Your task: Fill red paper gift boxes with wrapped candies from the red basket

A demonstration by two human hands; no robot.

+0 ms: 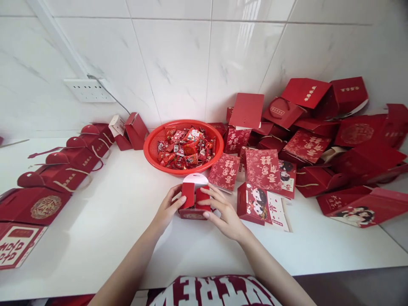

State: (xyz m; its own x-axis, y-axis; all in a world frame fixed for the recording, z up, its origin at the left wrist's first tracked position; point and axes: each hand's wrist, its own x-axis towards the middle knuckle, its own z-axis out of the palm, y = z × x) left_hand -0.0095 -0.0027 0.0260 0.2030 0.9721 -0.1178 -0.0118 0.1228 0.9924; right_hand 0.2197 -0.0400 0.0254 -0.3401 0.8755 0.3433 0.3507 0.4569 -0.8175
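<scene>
A small red gift box (194, 215) stands on the white table between my two hands, partly folded, with a rounded white-lined flap raised at its back. Two side flaps lean inward over its top, leaving a dark gap between them. My left hand (168, 206) grips its left side, thumb resting on the left flap. On the right, my right hand (223, 212) wraps that side, its fingers over the right flap and its thumb at the front. Just behind the box sits a red plastic basket (149, 146) full of wrapped candies (191, 148).
A row of closed red boxes (68, 178) runs along the left of the white table (105, 238). Several flat and unfolded red boxes (306, 144) are heaped on the right. Behind are a tiled wall (178, 63) and a power socket (89, 90) with a cable.
</scene>
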